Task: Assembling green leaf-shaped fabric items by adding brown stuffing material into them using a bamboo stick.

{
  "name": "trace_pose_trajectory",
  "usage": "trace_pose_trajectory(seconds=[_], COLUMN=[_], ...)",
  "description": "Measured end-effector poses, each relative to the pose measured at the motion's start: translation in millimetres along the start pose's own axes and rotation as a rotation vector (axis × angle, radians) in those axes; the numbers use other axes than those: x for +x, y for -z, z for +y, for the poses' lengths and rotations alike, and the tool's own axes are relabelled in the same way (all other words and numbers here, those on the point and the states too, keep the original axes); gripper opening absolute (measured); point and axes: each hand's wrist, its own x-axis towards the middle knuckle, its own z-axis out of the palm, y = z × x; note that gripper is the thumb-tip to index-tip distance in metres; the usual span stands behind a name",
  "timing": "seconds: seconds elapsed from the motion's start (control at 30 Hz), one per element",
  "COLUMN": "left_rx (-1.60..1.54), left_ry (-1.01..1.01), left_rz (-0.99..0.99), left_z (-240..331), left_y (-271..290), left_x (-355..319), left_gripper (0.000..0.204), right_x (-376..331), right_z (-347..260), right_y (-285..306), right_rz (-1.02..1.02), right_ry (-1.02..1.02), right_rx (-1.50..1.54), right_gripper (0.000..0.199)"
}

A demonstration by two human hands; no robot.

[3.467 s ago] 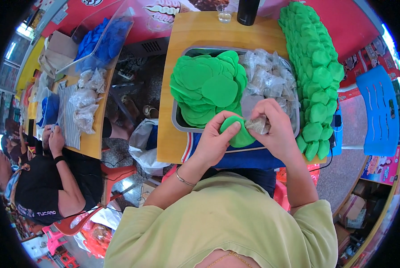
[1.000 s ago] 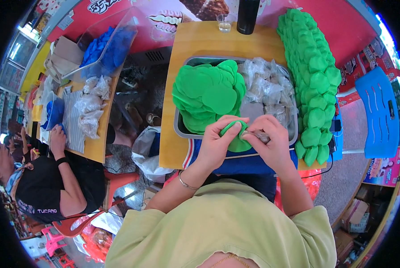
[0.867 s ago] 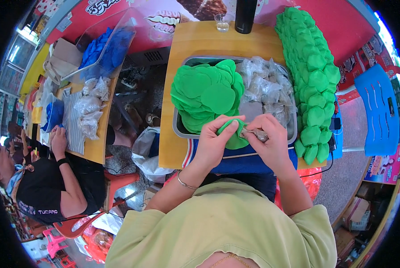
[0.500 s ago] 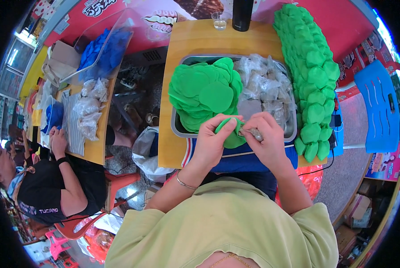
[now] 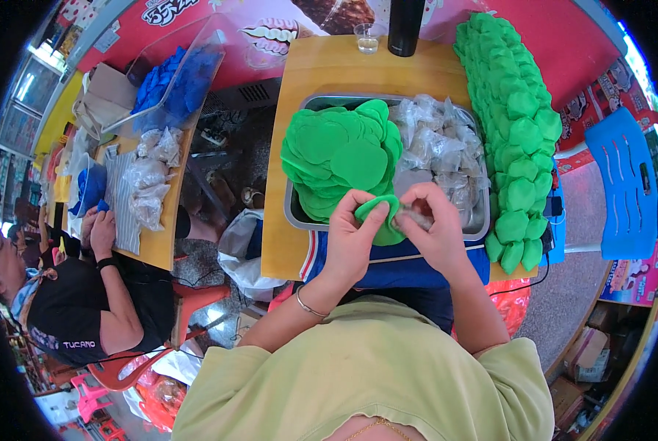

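In front of me, over the near edge of a metal tray [image 5: 295, 214], I pinch a thin, soft green disc [image 5: 388, 234] with my left hand [image 5: 347, 239]. The disc is folded around its upper edge between thumb and fingers. My right hand [image 5: 441, 234] closes on a small clear bag with greyish contents [image 5: 416, 218], right beside the disc's edge; the fingers partly cover it. Inside the tray, a heaped pile of flat green discs [image 5: 336, 151] lies on the left. Several knotted clear bags with greyish contents [image 5: 435, 143] fill its right side.
Puffed green pieces [image 5: 519, 132] stand in a long heap along the table's right edge. A black bottle [image 5: 404, 28] and a clear cup [image 5: 368, 40] are at the back. On the left, another person [image 5: 86, 301] works at a table with blue pieces [image 5: 171, 84]. A blue chair [image 5: 623, 184] stands right.
My hands stay close together at the tray's near edge. Less of the small bag shows under my right fingers. A blue piece now shows at the other person's hands. The view has shifted slightly.
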Motion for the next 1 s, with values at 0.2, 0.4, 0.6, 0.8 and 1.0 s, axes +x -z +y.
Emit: trace_pose_trajectory(seconds=[0.2,0.4,0.6,0.8,1.0], left_rx=[0.045,-0.102,-0.078,-0.019,0.132], left_ry=[0.032,0.162,0.127,0.267,0.046], left_rz=[-0.095,-0.124,-0.104,-0.207,-0.208], left_z=[8.6,15.2,7.9,4.6,14.2], left_y=[-6.3,0.4,-0.9,1.7,5.3], left_x=[-1.8,3.5,-0.2,-6.7,-6.9], left_gripper=[0.007,0.008,0.019,0.024,0.018], right_x=[-2.9,-1.5,-1.7,-3.8,-9.5], right_z=[-0.7,-3.1,-4.8,-8.9,-1.4], right_y=[0.8,0.5,-0.3,-1.3,-7.3], right_rz=[-0.029,-0.065,0.036,-0.003,-0.007], right_ry=[-0.041,-0.242,-0.143,-0.367,-0.185], right_rx=[-0.090,0.313,0.003,0.426,0.251], right_gripper=[0.022,0.016,0.010,0.013,0.014])
